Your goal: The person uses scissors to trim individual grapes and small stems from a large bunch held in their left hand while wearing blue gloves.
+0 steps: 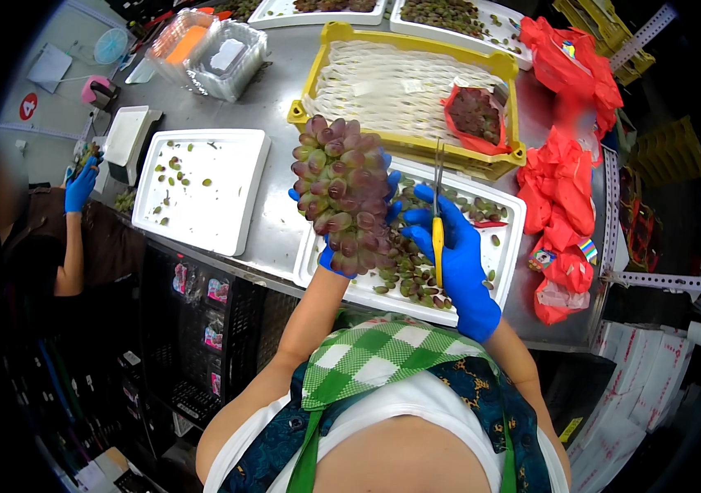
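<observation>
A large bunch of reddish-green grapes (336, 193) is held up in my blue-gloved left hand (392, 187), which is mostly hidden behind the fruit. Fingertips show at the bunch's sides. Just right of it, my gloved right hand (464, 259) grips scissors (438, 246) with yellow handles, their blades pointing away from me. The blades stand apart from the grapes, and look nearly closed. Below both hands lies a white foam tray (513, 263) strewn with loose grapes; a small red strip rests among them.
Behind the tray stands a yellow crate (416, 148) lined with white foam netting, holding a red bag of grapes (475, 115). Red bags (560, 189) line the right edge. At left are another white tray (235, 193), clear plastic boxes (227, 62) and a person's gloved hand (81, 187).
</observation>
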`<state>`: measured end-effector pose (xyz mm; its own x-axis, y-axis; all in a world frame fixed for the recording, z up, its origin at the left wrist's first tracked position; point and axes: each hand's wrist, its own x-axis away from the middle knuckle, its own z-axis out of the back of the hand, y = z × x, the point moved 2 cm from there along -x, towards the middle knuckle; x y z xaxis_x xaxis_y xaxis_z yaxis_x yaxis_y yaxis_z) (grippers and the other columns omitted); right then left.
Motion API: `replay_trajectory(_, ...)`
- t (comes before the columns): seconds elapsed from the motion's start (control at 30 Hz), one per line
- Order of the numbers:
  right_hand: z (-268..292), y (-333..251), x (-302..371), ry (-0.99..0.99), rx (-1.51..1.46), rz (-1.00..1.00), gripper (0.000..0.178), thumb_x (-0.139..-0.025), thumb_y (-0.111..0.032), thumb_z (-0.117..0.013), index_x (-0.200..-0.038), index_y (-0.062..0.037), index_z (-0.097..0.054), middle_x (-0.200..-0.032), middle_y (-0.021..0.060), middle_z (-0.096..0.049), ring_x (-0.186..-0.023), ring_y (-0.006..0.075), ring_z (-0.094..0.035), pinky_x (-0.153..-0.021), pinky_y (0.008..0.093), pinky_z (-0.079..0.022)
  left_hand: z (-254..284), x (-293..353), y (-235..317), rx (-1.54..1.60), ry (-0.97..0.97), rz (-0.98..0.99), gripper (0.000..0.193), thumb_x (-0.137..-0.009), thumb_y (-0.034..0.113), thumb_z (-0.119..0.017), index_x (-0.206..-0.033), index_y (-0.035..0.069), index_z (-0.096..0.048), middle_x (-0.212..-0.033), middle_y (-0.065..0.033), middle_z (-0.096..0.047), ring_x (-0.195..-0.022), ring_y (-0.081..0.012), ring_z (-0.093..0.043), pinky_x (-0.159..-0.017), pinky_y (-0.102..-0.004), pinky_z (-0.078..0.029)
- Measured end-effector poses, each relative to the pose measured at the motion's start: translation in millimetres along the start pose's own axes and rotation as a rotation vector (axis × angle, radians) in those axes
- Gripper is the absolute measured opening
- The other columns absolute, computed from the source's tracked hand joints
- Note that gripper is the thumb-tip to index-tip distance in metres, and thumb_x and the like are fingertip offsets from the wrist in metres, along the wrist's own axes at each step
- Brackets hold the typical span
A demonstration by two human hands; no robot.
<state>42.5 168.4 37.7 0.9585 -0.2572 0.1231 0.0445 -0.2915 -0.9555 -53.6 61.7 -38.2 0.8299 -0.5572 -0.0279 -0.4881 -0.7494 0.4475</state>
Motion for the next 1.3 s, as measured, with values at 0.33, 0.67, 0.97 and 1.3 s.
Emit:
replay_trajectory(0.33, 2.9, -15.6, 17.5, -0.005, 0.503, 0.154, 0.054, -0.069, -0.007, -0.069, -0.119, -0.0097, -0.048, -0.084, 0.0033, -0.057, -0.067, 0.008, -0.051, -0.065, 0.0225, -0.045, -14.4, 1.9, 27.2, -1.131, 0.104, -0.095, 0.049, -0.088, 0.033, -0.038, -0.13, 0.011, -0.029, -0.129, -0.0072, -0.035, -0.119, -0.0239, -0.034, -0.099, -0.0367, -0.027)
replay_trajectory(0.67, 27.4, -66.9, 19.7, -0.334, 1.505, 0.201, 0.047, -0.066, -0.02, -0.062, -0.112, -0.0163, -0.053, -0.068, 0.0076, -0.054, -0.063, 0.0241, -0.055, -0.054, 0.0365, -0.043, 9.0, -5.6, 27.0, 0.016, -0.079, 0.074, 0.083, -0.075, 0.069, -0.028, -0.134, 0.012, -0.019, -0.134, -0.0135, -0.028, -0.119, -0.0313, -0.033, -0.096, -0.0493, -0.031)
replay_trajectory(0.97, 0.5, -86.6, 13.9, -0.418, 1.906, 0.481, 0.029, -0.07, -0.017, -0.058, -0.094, -0.0022, -0.055, -0.061, 0.0093, -0.051, -0.057, 0.0229, -0.053, -0.051, 0.0347, -0.04, -10.8, -9.1, 33.0, 0.013, -0.077, -0.074, 0.068, -0.083, 0.055, -0.023, -0.134, 0.01, -0.019, -0.131, -0.0141, -0.031, -0.117, -0.0306, -0.035, -0.095, -0.0488, -0.032)
replay_trajectory(1.3, -33.2, -86.0, 12.1, -0.469, 2.319, 0.608, 0.025, -0.073, -0.009, -0.052, -0.097, -0.002, -0.054, -0.06, 0.0042, -0.046, -0.055, 0.0173, -0.049, -0.048, 0.0304, -0.037, -15.5, -8.0, 28.2, -0.062, -0.046, -0.089, 0.06, -0.087, 0.048, -0.02, -0.133, 0.009, -0.021, -0.13, -0.0137, -0.032, -0.116, -0.0297, -0.037, -0.094, -0.0477, -0.034)
